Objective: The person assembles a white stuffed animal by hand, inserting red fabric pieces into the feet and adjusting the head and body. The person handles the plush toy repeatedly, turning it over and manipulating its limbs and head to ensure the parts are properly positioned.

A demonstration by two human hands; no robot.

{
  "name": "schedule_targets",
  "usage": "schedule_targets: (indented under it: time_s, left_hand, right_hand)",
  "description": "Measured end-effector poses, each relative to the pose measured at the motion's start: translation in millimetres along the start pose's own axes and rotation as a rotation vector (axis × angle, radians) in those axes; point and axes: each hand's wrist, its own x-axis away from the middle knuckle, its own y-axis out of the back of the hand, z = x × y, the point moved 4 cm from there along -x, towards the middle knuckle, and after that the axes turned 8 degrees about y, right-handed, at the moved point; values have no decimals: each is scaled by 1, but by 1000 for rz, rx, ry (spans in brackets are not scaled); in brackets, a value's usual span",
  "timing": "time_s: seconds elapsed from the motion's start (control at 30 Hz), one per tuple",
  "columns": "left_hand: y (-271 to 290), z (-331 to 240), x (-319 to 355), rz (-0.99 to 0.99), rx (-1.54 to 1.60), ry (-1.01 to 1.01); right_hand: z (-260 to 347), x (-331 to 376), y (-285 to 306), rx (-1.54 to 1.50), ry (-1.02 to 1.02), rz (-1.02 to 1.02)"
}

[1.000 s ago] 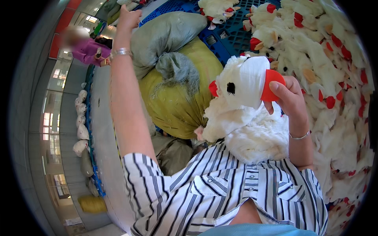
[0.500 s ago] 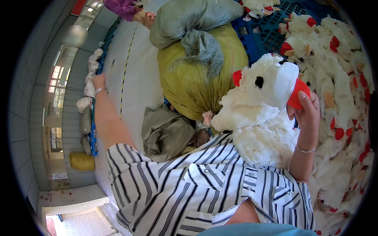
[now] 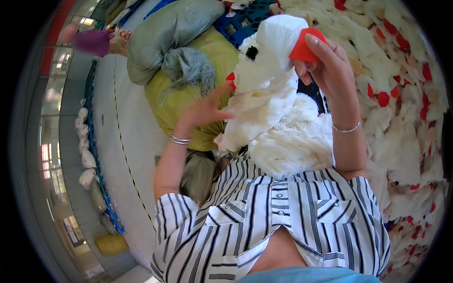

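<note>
While right hand (image 3: 330, 66) fingers grip white plush toy (image 3: 273, 99) by red beak, left hand (image 3: 205, 111) fingers spread, touching it.

White plush chicken toy (image 3: 278, 94) held up by its red beak (image 3: 304, 40) in the right hand (image 3: 330, 66), left hand (image 3: 205, 111) open against its side, yellow sack (image 3: 174, 101), grey sack (image 3: 165, 35), heap of plush toys (image 3: 401, 94), striped shirt (image 3: 273, 217).

Pale concrete floor (image 3: 113, 137) runs left, crossed by a dashed line. Bright windows (image 3: 47, 151) line the far-left wall. Blue pallets (image 3: 240, 21) sit far ahead; stuffed sacks (image 3: 87, 160) hug the left edge.
</note>
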Motion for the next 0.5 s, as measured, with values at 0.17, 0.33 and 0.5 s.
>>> schedule_targets:
  time_s: [0.17, 0.33, 0.5]
  left_hand:
    - [-57, -84, -34, 69, 129, -21]
    - [-41, -107, -23, 180, 239, 119]
    - [-27, -92, -14, 89, 378, 161]
  right_hand:
    - [33, -18, 8, -28, 112, 127]
    - [21, -46, 32, 295, 385, -191]
    - [-68, 17, -33, 735, -16, 532]
